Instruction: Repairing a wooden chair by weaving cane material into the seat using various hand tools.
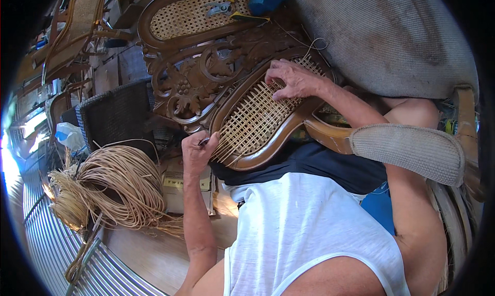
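A wooden frame panel [289,132] lies across my lap, its opening filled with an open grid of pale cane strands [250,122]. My right hand [295,80] rests over the upper part of the weave. Its fingers are bent onto the cane, with the thumb apart from them. Beside the panel's lower left end, my left hand [198,150] is closed in a fist, thumb toward the frame. Something small and dark shows at its top, mostly hidden by the fingers. Loose strand ends stick out near that hand. A thin loose strand [320,43] curls above the panel's far end.
Carved wood [185,87] joins the panel to a finished cane panel [191,12], where pliers with yellow handles [221,8] lie beside a blue object [268,0]. A large cane coil [124,185] sits at left. A cushioned chair arm [410,147] overhangs my right arm.
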A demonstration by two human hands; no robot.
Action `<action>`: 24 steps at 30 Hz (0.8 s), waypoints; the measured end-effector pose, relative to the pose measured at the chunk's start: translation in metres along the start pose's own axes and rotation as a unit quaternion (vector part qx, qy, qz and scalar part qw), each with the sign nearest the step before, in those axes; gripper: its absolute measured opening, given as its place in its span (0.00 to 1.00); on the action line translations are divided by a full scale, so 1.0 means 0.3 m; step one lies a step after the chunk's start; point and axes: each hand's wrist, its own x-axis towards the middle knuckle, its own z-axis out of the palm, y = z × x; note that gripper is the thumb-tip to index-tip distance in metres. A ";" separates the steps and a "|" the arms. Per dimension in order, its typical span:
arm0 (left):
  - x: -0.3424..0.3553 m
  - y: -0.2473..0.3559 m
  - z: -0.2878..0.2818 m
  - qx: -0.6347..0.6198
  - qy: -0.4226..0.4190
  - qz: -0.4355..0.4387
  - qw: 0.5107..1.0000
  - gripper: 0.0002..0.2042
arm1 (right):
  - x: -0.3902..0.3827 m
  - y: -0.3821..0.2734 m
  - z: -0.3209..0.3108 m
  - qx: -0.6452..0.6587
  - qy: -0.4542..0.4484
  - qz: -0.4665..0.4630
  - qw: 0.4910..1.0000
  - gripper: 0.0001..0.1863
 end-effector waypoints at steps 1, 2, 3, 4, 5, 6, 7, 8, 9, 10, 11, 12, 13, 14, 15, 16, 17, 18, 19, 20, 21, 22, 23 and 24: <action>-0.001 0.007 0.002 -0.002 -0.002 0.000 1.000 0.18 | 0.000 0.001 0.008 0.000 -0.001 0.002 1.000 0.24; -0.001 0.020 0.001 0.005 0.001 -0.003 1.000 0.19 | 0.002 0.001 0.017 0.023 0.035 -0.036 0.998 0.25; -0.002 0.024 0.003 0.011 0.003 -0.006 1.000 0.19 | 0.001 0.003 0.023 0.046 0.071 -0.074 0.994 0.27; -0.003 0.022 0.004 0.011 0.005 -0.008 1.000 0.19 | -0.003 -0.017 0.016 0.038 0.026 -0.043 0.998 0.28; -0.001 0.020 0.009 0.006 0.010 0.000 1.000 0.20 | 0.001 -0.021 0.017 0.039 0.024 -0.045 0.998 0.28; -0.002 0.016 0.010 0.001 0.015 0.009 1.000 0.20 | 0.005 -0.024 0.018 0.026 0.014 -0.054 0.998 0.28; -0.002 0.010 0.009 0.000 0.015 0.009 1.000 0.20 | 0.004 -0.021 0.016 0.011 0.005 -0.060 0.998 0.28; -0.003 0.003 0.006 0.000 0.010 0.010 1.000 0.20 | 0.007 -0.020 0.022 0.011 0.005 -0.059 0.998 0.28; -0.002 -0.001 0.005 0.000 0.005 0.012 1.000 0.20 | 0.012 -0.019 0.034 0.008 0.015 -0.067 0.998 0.28; -0.005 0.004 0.004 0.000 0.006 0.010 1.000 0.20 | 0.017 -0.025 0.042 0.007 0.024 -0.076 0.997 0.28; -0.005 0.018 0.003 -0.012 0.001 0.000 1.000 0.20 | 0.016 -0.027 0.043 0.008 0.023 -0.076 0.997 0.28; -0.006 0.024 0.003 -0.024 -0.003 -0.010 1.000 0.20 | 0.014 -0.027 0.040 0.000 0.024 -0.074 0.997 0.28; -0.007 0.022 0.002 -0.023 -0.002 -0.011 1.000 0.20 | 0.013 -0.034 0.037 -0.007 0.025 -0.072 0.997 0.27; -0.007 0.018 0.002 -0.005 -0.003 -0.001 1.000 0.20 | 0.017 -0.038 0.036 -0.007 0.024 -0.073 0.997 0.27; -0.008 0.017 0.000 0.014 -0.005 0.009 1.000 0.20 | 0.023 -0.040 0.033 0.001 0.008 -0.067 0.998 0.27; -0.007 0.017 0.001 0.015 -0.005 0.008 1.000 0.20 | 0.029 -0.036 0.029 0.009 -0.008 -0.061 0.998 0.27; -0.006 0.018 0.001 0.019 -0.007 0.011 1.000 0.20 | 0.032 -0.032 0.027 0.010 -0.008 -0.062 0.998 0.27; -0.005 0.019 0.003 0.023 -0.010 0.014 1.000 0.20 | 0.034 -0.028 0.025 0.005 -0.012 -0.068 0.998 0.26; -0.007 0.013 0.004 0.023 -0.011 0.012 1.000 0.20 | 0.031 -0.025 0.028 0.001 -0.015 -0.072 0.997 0.26; -0.007 0.001 0.006 0.023 -0.007 0.015 1.000 0.20 | 0.032 -0.020 0.028 0.003 -0.016 -0.071 0.997 0.26; -0.010 -0.007 0.006 0.023 -0.004 0.019 1.000 0.20 | 0.037 -0.014 0.026 0.024 -0.022 -0.065 0.997 0.26; -0.010 -0.007 0.006 0.022 -0.008 0.019 1.000 0.20 | 0.035 -0.012 0.021 0.043 -0.027 -0.058 0.997 0.26; -0.009 -0.003 0.004 0.017 -0.006 0.013 1.000 0.20 | 0.030 -0.011 0.017 0.044 -0.026 -0.054 0.997 0.26; -0.009 -0.001 0.004 0.012 -0.004 0.007 1.000 0.20 | 0.023 -0.010 0.013 0.087 -0.020 -0.034 0.995 0.25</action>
